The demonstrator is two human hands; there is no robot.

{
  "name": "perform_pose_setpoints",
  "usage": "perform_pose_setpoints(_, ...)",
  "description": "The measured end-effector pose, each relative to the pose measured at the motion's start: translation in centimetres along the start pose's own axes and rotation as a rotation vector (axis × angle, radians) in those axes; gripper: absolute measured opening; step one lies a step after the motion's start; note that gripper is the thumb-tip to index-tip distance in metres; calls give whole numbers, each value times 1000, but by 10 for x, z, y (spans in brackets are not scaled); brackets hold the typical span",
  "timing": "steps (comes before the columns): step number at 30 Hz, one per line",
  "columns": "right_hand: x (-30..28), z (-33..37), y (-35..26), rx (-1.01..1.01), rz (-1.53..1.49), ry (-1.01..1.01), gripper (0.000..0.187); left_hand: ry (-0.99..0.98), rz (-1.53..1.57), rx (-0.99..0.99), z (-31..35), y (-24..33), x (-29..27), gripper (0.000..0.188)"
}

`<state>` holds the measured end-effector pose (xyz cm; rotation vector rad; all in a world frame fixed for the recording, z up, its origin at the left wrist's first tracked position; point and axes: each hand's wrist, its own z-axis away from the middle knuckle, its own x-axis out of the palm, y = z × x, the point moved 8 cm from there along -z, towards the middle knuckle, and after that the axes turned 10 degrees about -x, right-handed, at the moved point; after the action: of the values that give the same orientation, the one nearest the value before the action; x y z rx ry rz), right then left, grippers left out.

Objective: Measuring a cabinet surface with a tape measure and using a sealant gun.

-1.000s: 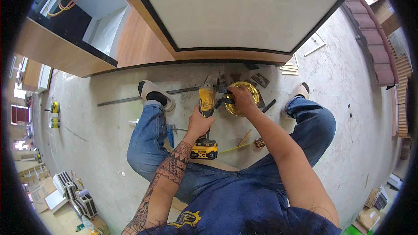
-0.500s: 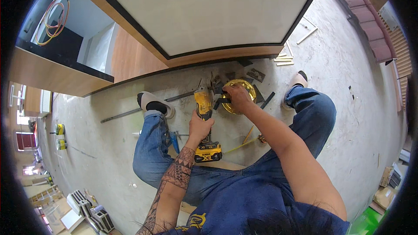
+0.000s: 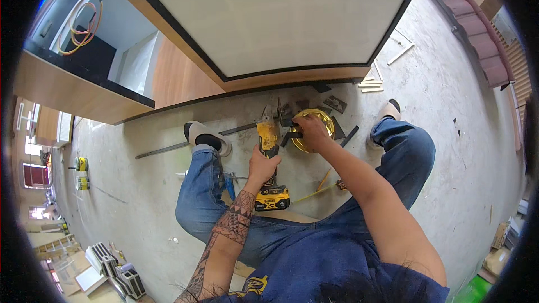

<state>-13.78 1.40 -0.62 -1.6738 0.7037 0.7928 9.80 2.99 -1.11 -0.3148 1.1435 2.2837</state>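
My left hand [image 3: 263,166] is wrapped round the body of a yellow and black cordless angle grinder [image 3: 269,136], its battery end towards me. The grinder's thin disc [image 3: 280,109] stands on edge at the far end, close to my right hand. Fingers closed, my right hand [image 3: 312,129] grips a small black angled piece [image 3: 291,134] over a shiny gold round tin [image 3: 331,130]. The piece's far end lies close to the disc; whether they touch I cannot tell. My right hand and forearm hide part of the tin.
Dark flat offcuts [image 3: 336,103] lie beyond the tin, below a large white panel [image 3: 281,17] with black edging. A long dark strip [image 3: 163,150] runs past my left foot. A blue-handled tool [image 3: 229,186] and a yellow tape measure [image 3: 341,184] lie between my legs.
The whole view has shifted slightly, so things appear a little further right. Both hands keep their grips, with the grinder and black piece in nearly the same places.
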Motion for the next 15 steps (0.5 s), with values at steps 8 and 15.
perform_pose_setpoints(8,-5,8,-1,-16,-34,-75,40,53,193,207,13,22,-28,62)
perform_pose_setpoints(15,-43,2,15,-67,-135,477,45,152,342,506,70,76,-89,61)
